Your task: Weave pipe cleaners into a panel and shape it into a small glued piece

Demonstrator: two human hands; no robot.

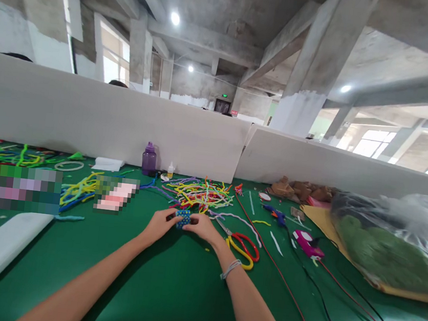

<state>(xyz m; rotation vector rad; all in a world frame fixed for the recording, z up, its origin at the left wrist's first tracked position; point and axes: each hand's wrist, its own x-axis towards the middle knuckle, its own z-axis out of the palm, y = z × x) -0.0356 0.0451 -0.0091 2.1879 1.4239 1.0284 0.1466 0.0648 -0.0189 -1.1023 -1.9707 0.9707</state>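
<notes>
Near edge: green tabletop (pixel 161 288) across the lower frame; white device with a cable (pixel 3 245) at lower left. Right of center, red-and-yellow-handled scissors (pixel 231 233) lie just beside your right forearm.

Center: the small blue piece with yellow dots (pixel 183 220) sits between your hands. Your left hand (pixel 159 226) pinches its left side, fingers nearly closed; your right hand (pixel 206 227) pinches the right side likewise. Fingertip detail is too small to read.

Handling note, judged: keep both pinches light and level, since squeezing could flatten or skew the piece. Turn it with the fingertips, wrists low, to sight each face and edge.

Beyond: tangled multicolored pipe cleaners (pixel 204 196), blue glue gun (pixel 279 218) to the right. Farthest: purple bottle (pixel 149 160) near the pale partition (pixel 201 138).
</notes>
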